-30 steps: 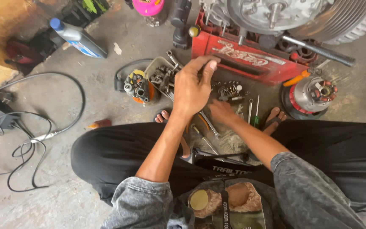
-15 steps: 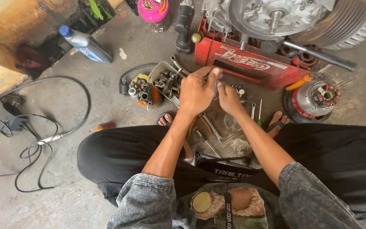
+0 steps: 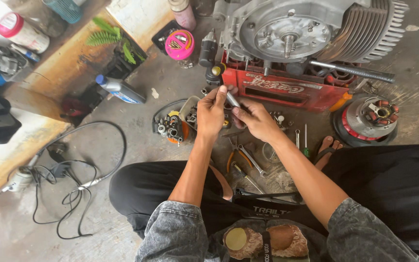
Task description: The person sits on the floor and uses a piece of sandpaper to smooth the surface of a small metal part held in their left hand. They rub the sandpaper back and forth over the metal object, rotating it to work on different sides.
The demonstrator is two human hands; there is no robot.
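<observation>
Above the parts-strewn concrete floor (image 3: 136,145), left hand (image 3: 211,112) and right hand (image 3: 254,119) both pinch a short silver metal rod (image 3: 232,99). Grey engine (image 3: 287,29) sits open; work looks midway.

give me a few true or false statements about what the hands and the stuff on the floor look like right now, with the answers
1. Both hands hold one small silvery metal piece between them. True: the left hand and right hand meet on the metal piece.
2. The engine sits on a blue crate. False: the engine rests on a red crate.
3. A black cable lies coiled on the floor to the person's left. True: the cable loops there.
4. The pliers are in the right hand. False: the orange-handled pliers lie on the floor below the hands.
5. The blue-capped bottle stands upright. False: the bottle lies on its side.
</observation>
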